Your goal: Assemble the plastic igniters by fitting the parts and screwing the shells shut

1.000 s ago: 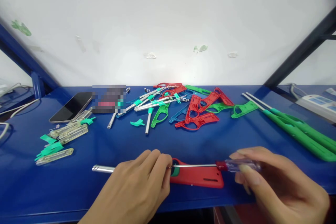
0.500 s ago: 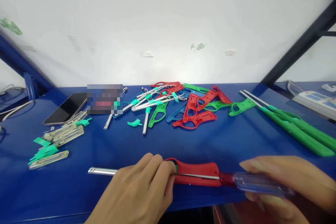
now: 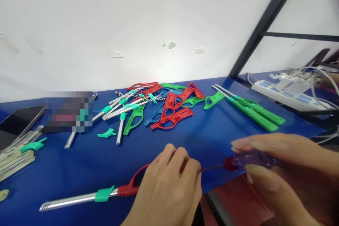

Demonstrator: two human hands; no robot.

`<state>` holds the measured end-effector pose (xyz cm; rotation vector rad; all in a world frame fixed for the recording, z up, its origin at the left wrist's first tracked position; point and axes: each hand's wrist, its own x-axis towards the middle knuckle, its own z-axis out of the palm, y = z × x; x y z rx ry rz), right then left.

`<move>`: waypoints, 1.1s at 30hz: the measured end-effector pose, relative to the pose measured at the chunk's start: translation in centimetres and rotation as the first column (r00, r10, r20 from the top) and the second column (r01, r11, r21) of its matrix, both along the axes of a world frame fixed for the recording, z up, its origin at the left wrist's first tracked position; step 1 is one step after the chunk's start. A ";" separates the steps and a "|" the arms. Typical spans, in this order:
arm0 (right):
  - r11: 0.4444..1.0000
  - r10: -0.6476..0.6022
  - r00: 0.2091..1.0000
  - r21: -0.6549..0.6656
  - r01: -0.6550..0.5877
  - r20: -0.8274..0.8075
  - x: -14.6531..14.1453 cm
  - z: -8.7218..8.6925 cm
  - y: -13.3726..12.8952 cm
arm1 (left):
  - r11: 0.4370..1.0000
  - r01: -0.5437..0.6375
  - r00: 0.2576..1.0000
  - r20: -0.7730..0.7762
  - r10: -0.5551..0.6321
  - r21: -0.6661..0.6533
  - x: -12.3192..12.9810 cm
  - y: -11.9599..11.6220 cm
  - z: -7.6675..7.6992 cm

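Observation:
Near the front edge of the blue table lies a red long-nosed lighter [image 3: 127, 190]. Its silver tube [image 3: 71, 201] points left and has a piece of green tape [image 3: 104, 194] around it. My left hand [image 3: 169, 183] is closed over the lighter's handle and hides most of it. In my right hand [image 3: 288, 162] is a screwdriver [image 3: 249, 159] with a clear purple and red handle, gripped between thumb and fingers. Its thin shaft runs left to my left hand's fingers, where the tip is hidden.
Behind lie red, green and blue lighter handle shells [image 3: 172, 120] and silver tubes with wires [image 3: 120, 129]. Assembled green lighters [image 3: 251, 113] rest at right, by a power strip [image 3: 286, 93]. Clear plastic parts [image 3: 17, 166] and a phone [image 3: 19, 123] are at left.
My view has turned right. The lighter's taped tube now shows, and my left hand covers its handle. The screwdriver, earlier lying along the handle, has drawn back to the right with part of its shaft exposed.

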<state>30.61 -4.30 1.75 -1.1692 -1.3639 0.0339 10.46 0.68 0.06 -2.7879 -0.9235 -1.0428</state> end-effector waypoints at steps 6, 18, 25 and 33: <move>0.993 -0.094 0.991 0.061 0.100 -0.098 -1.5 0.6 0.6 | 0.997 -0.021 0.999 -0.035 0.018 -0.075 0.3 0.1 -1.1; 0.993 -0.067 0.989 0.093 0.079 -0.128 -2.6 1.2 1.6 | 0.966 -0.044 0.999 -0.023 0.039 -0.255 -0.5 0.2 -1.3; 0.996 -0.004 1.000 0.093 0.005 -0.013 -2.3 1.3 1.7 | 0.962 -0.037 0.999 0.008 0.041 -0.269 -0.3 0.0 -1.4; 0.987 0.135 0.990 0.092 -0.132 -0.029 -2.7 0.9 1.9 | 0.959 -0.043 0.999 0.005 0.046 -0.281 -0.5 -0.2 -1.3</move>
